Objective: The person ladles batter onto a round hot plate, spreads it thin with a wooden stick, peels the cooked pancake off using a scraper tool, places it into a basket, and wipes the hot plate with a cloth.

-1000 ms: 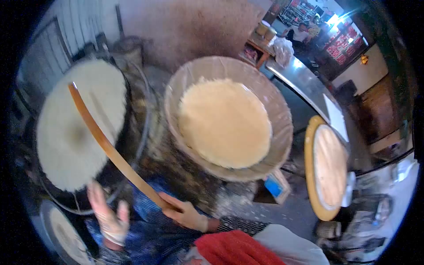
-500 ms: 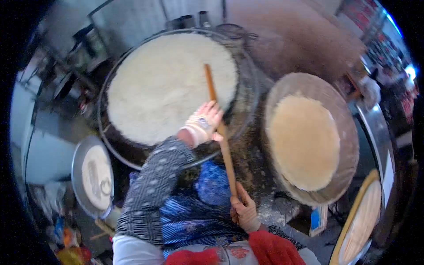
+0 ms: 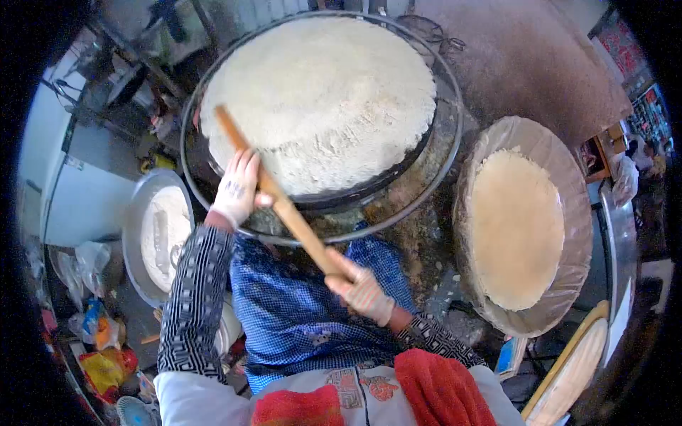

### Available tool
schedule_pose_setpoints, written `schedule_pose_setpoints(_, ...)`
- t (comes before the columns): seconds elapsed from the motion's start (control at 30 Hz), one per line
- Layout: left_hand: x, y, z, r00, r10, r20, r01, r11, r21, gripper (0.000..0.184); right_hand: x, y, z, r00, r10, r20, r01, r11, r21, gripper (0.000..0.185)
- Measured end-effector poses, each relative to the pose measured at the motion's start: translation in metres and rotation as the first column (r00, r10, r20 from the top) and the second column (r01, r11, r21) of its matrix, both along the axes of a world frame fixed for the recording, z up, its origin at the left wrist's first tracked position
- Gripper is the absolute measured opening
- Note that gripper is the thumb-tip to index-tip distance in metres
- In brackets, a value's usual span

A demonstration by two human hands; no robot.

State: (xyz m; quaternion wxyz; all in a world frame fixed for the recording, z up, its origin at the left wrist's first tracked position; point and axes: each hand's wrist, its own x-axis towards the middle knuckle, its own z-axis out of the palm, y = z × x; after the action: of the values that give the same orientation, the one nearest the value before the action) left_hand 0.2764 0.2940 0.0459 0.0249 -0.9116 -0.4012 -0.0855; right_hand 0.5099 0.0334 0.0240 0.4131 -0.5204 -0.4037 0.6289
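A long wooden paddle (image 3: 302, 228) runs slantwise, its far tip over the left edge of a large round flatbread (image 3: 327, 92) on a black griddle. My right hand (image 3: 362, 290), gloved, is wrapped round the paddle's near end. Higher up, my gloved left hand (image 3: 240, 190) rests on the paddle's middle, fingers pressed together over the wood. A metal ring (image 3: 455, 153) surrounds the griddle. The flatbread's surface looks rough and crumbly along its near side.
To the right stands a plastic-lined basket (image 3: 579, 284) with a tan round flatbread (image 3: 517, 227) inside. A metal basin (image 3: 135, 245) holding white flour or batter is at the left. A round wooden board (image 3: 575, 369) leans at the lower right; plastic bags (image 3: 92, 263) lie at the left.
The view has turned left, then tilted. My left hand has come onto the paddle, and the paddle tip has swung from the flatbread's right side to its left edge.
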Motion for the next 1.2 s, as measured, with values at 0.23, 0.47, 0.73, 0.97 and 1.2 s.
schedule_pose_setpoints(0.23,0.052,-0.113,0.031,0.978,-0.138,0.155,0.147,0.988,-0.047,0.109,0.035,-0.133,0.0,0.872,-0.006,0.49,0.015,1.0,-0.015,0.055)
schedule_pose_setpoints(0.47,0.245,-0.059,0.0,0.844,-0.536,-0.004,0.536,0.844,-0.016,0.102,0.051,-0.144,-0.005,0.812,-0.583,-0.001,0.575,0.801,-0.165,0.063)
schedule_pose_setpoints(0.73,0.134,0.044,0.026,0.961,-0.219,-0.167,0.209,0.975,-0.074,0.1,0.031,-0.012,0.024,0.886,-0.317,-0.34,0.248,0.941,-0.232,0.054)
schedule_pose_setpoints(0.97,-0.014,0.031,0.012,0.999,0.036,-0.04,-0.039,0.996,-0.077,0.097,-0.022,0.021,0.022,0.967,-0.036,-0.252,-0.013,0.982,-0.19,0.058)
schedule_pose_setpoints(1.2,-0.049,-0.088,-0.014,0.996,-0.061,0.071,0.052,0.992,0.118,0.082,-0.008,-0.074,-0.032,0.906,0.061,0.419,-0.186,0.946,0.264,0.061)
